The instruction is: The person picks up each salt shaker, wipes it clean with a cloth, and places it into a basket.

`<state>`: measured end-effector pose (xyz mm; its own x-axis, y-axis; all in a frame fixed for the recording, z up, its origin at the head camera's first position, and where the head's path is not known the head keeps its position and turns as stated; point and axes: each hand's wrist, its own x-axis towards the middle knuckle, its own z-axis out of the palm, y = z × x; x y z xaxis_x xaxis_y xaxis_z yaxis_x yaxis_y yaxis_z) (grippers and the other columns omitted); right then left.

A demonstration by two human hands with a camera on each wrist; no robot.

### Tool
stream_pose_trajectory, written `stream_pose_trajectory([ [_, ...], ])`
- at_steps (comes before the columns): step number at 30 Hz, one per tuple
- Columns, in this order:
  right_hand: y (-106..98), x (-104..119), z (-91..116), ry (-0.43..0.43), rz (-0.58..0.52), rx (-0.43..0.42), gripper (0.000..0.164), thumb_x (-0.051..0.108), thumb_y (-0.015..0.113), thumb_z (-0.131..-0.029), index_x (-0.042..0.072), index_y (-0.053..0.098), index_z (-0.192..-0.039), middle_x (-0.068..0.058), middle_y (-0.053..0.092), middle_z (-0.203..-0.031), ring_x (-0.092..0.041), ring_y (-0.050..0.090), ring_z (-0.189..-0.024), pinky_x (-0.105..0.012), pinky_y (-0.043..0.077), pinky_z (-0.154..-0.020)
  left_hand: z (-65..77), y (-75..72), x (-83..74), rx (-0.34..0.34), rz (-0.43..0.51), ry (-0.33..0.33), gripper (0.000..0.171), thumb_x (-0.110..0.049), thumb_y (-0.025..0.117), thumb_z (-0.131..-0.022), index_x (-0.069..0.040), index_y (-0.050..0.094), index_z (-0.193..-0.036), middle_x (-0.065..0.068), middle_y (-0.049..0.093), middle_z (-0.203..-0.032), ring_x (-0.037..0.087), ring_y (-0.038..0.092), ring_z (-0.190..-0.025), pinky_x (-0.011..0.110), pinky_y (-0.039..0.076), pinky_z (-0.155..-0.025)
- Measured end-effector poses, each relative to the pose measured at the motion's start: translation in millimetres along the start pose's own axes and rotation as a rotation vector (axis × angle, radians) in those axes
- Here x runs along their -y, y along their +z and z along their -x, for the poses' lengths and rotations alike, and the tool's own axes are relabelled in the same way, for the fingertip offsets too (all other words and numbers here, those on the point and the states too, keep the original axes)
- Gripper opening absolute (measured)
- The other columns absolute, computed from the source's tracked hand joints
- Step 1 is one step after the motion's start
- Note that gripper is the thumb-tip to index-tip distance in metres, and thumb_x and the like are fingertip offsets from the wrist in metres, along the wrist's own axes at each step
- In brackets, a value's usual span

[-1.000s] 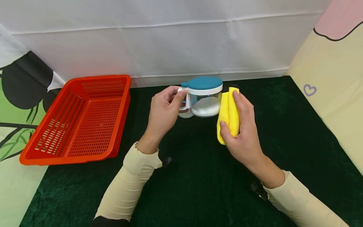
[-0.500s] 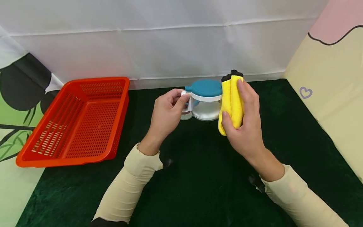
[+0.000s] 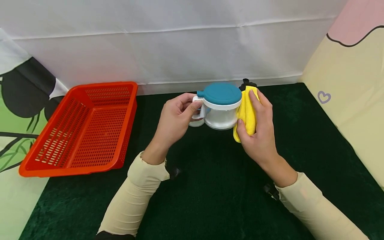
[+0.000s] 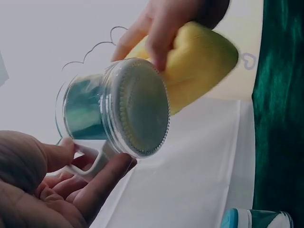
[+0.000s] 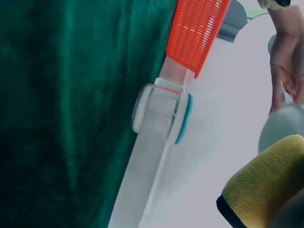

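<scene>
My left hand (image 3: 174,121) grips the white handle of a clear glass jar (image 3: 221,118) with a round blue lid (image 3: 222,93) and white collar. The left wrist view shows the jar raised and tilted, its ridged base (image 4: 145,109) facing the camera. My right hand (image 3: 260,136) holds a folded yellow cloth (image 3: 247,113) with black edging, against the jar's right side. Behind the left fingers, a second jar stands on the table, mostly hidden in the head view except its base (image 3: 196,123); the right wrist view shows this blue-lidded jar (image 5: 159,111) whole.
An orange-red perforated plastic basket (image 3: 127,133) stands at the left of the dark green cloth-covered table (image 3: 207,186). A white fabric backdrop (image 3: 186,56) rises along the back edge, with printed panels at both sides.
The held jar has shifted slightly right and nearer the camera. The yellow cloth has moved up, then a little down, along the jar's right side. The basket stays put.
</scene>
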<state>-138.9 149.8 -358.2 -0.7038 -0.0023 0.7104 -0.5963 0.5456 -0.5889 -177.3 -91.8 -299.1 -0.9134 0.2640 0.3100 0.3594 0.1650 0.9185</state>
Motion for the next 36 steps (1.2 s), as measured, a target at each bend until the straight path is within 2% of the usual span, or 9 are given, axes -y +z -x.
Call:
stream_pose_trajectory([
  [3,-2,4,-4,-0.009,-0.025,-0.016,0.071,0.006,0.063,-0.088,0.011,0.042,-0.156,-0.006,0.031,-0.161,-0.027,0.044,-0.129,-0.036,0.046,-0.099,-0.8,2.5,1.5,-0.012,-0.008,-0.005,0.022,-0.016,0.063,-0.104,0.0,0.07,-0.118,0.009,0.077,-0.104,0.02,0.075,-0.094,0.032,0.061,-0.082],
  [6,-3,14,-4,-0.053,-0.024,-0.008,0.067,0.011,0.062,-0.09,0.009,0.044,-0.155,-0.008,0.029,-0.163,-0.029,0.043,-0.13,-0.038,0.046,-0.099,-3.0,3.2,3.2,-0.041,0.013,-0.022,0.023,-0.017,0.063,-0.105,0.001,0.07,-0.119,0.01,0.077,-0.106,0.021,0.075,-0.095,0.033,0.061,-0.08],
  [11,-1,28,9,-0.162,0.036,0.071,0.058,0.014,0.062,-0.092,0.011,0.051,-0.149,-0.014,0.025,-0.164,-0.036,0.044,-0.129,-0.048,0.05,-0.096,-7.4,-0.1,5.2,-0.099,0.015,-0.072,0.026,-0.019,0.063,-0.105,-0.001,0.07,-0.123,0.009,0.076,-0.108,0.02,0.075,-0.096,0.032,0.062,-0.077],
  [15,2,26,20,-0.226,0.111,0.13,0.056,0.014,0.064,-0.091,0.016,0.055,-0.146,-0.019,0.025,-0.163,-0.042,0.044,-0.128,-0.056,0.05,-0.095,-9.6,-3.4,4.1,-0.127,0.011,-0.085,0.028,-0.021,0.063,-0.105,-0.002,0.07,-0.124,0.009,0.076,-0.109,0.02,0.075,-0.096,0.03,0.061,-0.079],
  [19,0,14,19,-0.189,0.122,0.111,0.057,0.012,0.064,-0.091,0.016,0.055,-0.148,-0.016,0.025,-0.164,-0.04,0.044,-0.129,-0.055,0.05,-0.095,-9.2,-5.0,3.6,-0.123,0.027,-0.077,0.028,-0.021,0.063,-0.105,-0.002,0.069,-0.124,0.009,0.077,-0.108,0.02,0.075,-0.096,0.031,0.061,-0.08],
  [25,-6,8,0,-0.084,0.052,0.02,0.06,0.011,0.063,-0.091,0.013,0.053,-0.15,-0.008,0.027,-0.165,-0.031,0.042,-0.133,-0.042,0.047,-0.099,-8.0,1.1,6.0,-0.096,0.037,-0.07,0.027,-0.02,0.064,-0.104,0.0,0.069,-0.123,0.01,0.077,-0.107,0.021,0.075,-0.095,0.031,0.061,-0.079],
  [29,-4,20,-3,-0.121,0.035,0.025,0.058,0.011,0.063,-0.091,0.012,0.054,-0.149,-0.01,0.027,-0.164,-0.032,0.042,-0.132,-0.044,0.048,-0.098,-10.1,7.0,8.2,-0.085,0.048,-0.073,0.027,-0.02,0.064,-0.104,0.001,0.069,-0.122,0.011,0.076,-0.107,0.022,0.075,-0.096,0.033,0.062,-0.077],
  [33,2,29,9,-0.197,0.077,0.083,0.055,0.011,0.065,-0.091,0.015,0.057,-0.146,-0.016,0.027,-0.163,-0.037,0.044,-0.131,-0.052,0.05,-0.097,-12.3,6.6,10.2,-0.106,0.021,-0.087,0.028,-0.022,0.063,-0.105,-0.001,0.069,-0.123,0.01,0.076,-0.108,0.02,0.075,-0.096,0.032,0.062,-0.078],
  [36,3,26,20,-0.229,0.129,0.135,0.056,0.01,0.066,-0.09,0.018,0.058,-0.144,-0.018,0.029,-0.162,-0.041,0.044,-0.132,-0.056,0.05,-0.097,-12.7,3.2,10.0,-0.123,0.003,-0.093,0.029,-0.023,0.062,-0.105,-0.002,0.069,-0.124,0.009,0.076,-0.11,0.02,0.075,-0.096,0.031,0.061,-0.079],
])
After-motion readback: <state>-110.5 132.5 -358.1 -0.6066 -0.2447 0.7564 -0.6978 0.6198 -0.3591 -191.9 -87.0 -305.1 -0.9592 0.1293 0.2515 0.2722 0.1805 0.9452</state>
